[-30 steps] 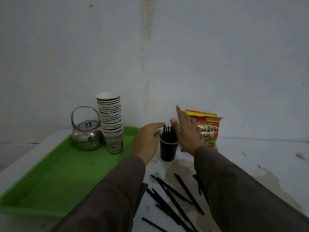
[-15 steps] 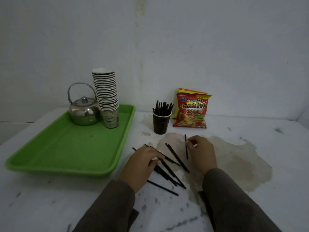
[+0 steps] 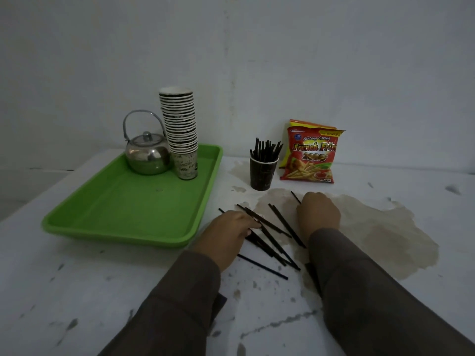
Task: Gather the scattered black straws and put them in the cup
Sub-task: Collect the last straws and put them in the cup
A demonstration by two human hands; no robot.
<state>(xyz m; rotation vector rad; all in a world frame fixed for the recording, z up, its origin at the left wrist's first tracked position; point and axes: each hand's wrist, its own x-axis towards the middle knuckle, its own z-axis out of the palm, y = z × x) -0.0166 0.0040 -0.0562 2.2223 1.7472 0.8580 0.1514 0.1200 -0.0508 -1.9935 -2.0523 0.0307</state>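
Your left hand (image 3: 227, 233) lies flat on the pile of thin black plastic straws (image 3: 270, 233), and its fingers press one straw near its top end. You cannot tell if that grip is a real pinch yet or just a touch. Your right hand (image 3: 318, 214) is curled into a loose fist, and one straw (image 3: 295, 197) pokes out from the far side of it, so that grip looks closed around that straw.

The loose straws lie crossed over each other on the white stained tabletop (image 3: 102, 291), between your two hands and a bit in front of your sleeves. One straw (image 3: 262, 266) lies apart, nearer to you.

The small dark paper cup (image 3: 263, 173) stands upright beyond the pile, and a bunch of straws already sticks out of it. A red and yellow snack bag (image 3: 312, 152) leans just beside it. To the left, a green plastic tray (image 3: 128, 211) holds a shiny metal kettle (image 3: 147, 155) and a tall stack of paper cups (image 3: 180, 132).

You seem to be in the picking-up step, with many straws still to go. Next, slide the straws together so they point the same way, close your fingers around the bunch, and lift it to the cup. Watch that you do not knock the cup over.
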